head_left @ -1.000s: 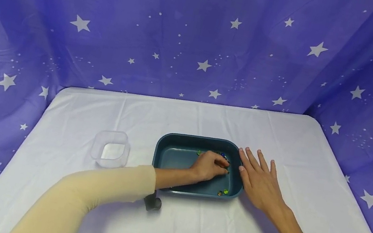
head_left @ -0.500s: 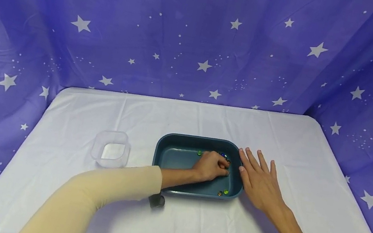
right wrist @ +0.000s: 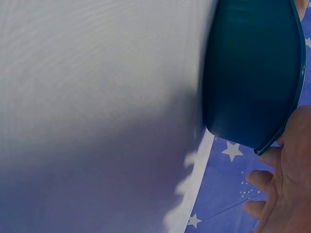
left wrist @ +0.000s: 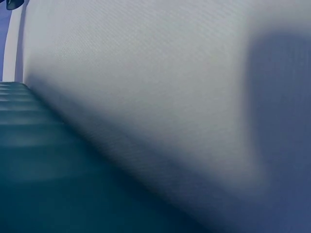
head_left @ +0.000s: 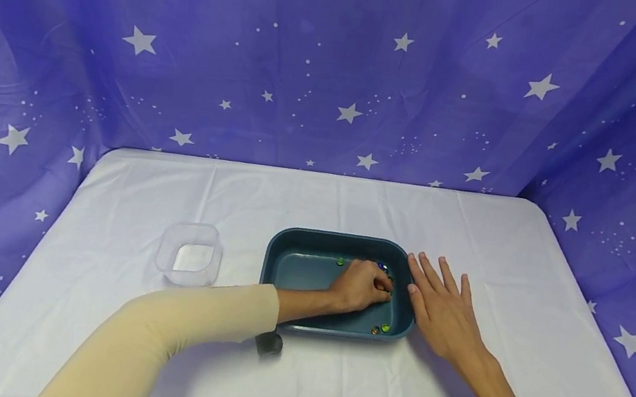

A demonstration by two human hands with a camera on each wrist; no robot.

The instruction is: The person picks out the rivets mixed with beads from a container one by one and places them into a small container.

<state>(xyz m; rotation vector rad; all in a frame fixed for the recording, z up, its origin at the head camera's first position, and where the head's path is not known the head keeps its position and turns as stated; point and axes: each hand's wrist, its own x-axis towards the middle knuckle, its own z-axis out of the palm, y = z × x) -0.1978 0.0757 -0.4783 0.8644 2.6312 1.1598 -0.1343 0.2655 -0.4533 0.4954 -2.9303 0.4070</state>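
Teal tray (head_left: 305, 271) sits mid-desk on the white cloth (head_left: 323, 384), long axis running left-right. Left hand (head_left: 362, 286) is inside it, toward the right end, fingers curled down onto the tray floor where a few small glass beads lie. Can't tell whether a bead is actually pinched; the fingertips hide it. Loose beads visible: one green (head_left: 339, 260) at the far wall left of the hand, a blue one (head_left: 381, 266) just past the knuckles, and a pair (head_left: 380, 328) at the near right corner. So the beads lie ahead of and around the left hand, all within the tray's right half; the left hand is the nearer one.

Right hand (head_left: 441, 307) lies flat on the desk, fingers straight and spread, its side touching the tray's right wall from outside, holding nothing.

Clear square tub (head_left: 189, 252) stands well apart on the left, upright. Looks empty.

Left wrist view shows only blurred tray wall (left wrist: 43, 160) and cloth.
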